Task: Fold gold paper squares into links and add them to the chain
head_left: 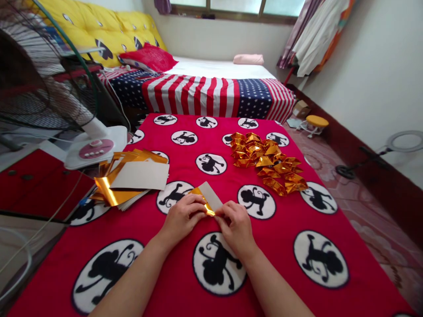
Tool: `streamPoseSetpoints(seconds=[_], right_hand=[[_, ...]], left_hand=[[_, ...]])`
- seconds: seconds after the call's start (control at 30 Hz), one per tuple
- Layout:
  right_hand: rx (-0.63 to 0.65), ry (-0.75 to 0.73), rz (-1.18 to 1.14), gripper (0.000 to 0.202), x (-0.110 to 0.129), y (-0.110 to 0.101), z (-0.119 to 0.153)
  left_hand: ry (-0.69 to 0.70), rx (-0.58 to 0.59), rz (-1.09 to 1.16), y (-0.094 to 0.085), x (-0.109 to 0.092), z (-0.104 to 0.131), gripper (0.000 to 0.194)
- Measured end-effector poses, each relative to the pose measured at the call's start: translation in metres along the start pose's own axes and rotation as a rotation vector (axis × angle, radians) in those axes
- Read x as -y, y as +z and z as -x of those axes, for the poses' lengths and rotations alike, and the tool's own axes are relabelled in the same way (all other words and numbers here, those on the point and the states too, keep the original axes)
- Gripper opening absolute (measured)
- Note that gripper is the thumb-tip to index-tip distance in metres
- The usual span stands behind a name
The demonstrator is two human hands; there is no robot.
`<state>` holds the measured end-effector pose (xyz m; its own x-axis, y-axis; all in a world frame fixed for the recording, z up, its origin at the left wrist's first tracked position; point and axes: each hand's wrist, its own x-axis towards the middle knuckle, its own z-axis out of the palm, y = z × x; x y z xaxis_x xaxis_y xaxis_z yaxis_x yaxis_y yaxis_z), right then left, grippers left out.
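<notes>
A partly folded sheet of gold-and-grey paper lies over the red cloth with monkey prints. My left hand pinches its left part, fingers closed on it. At the paper's near right corner, my right hand grips the edge between thumb and fingers. To the left sits a loose stack of gold and grey sheets, a grey side facing up on top. Several folded gold paper pieces stand grouped at the right, beyond my right hand.
A white fan base stands at the left, beside the paper stack. Behind the cloth-covered surface is a bed with a striped cover. A yellow stool and a ring light are at the right.
</notes>
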<state>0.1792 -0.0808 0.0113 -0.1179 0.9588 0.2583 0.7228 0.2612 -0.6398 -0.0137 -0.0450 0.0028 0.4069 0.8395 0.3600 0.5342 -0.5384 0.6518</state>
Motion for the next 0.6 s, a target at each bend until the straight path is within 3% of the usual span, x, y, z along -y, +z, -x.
streamPoseSetpoints(seconds=[0.23,0.6], right_hand=[[0.028,0.017,0.019,0.014,0.0043,-0.0013,-0.0021],[0.003,0.087,0.036,0.007,0.0029,0.0004,-0.0071]], left_hand=[[0.026,0.015,-0.056,-0.0003,-0.003,-0.0006,0.009],[-0.007,-0.013,-0.038,0.0025,-0.0037,-0.0001,0.008]])
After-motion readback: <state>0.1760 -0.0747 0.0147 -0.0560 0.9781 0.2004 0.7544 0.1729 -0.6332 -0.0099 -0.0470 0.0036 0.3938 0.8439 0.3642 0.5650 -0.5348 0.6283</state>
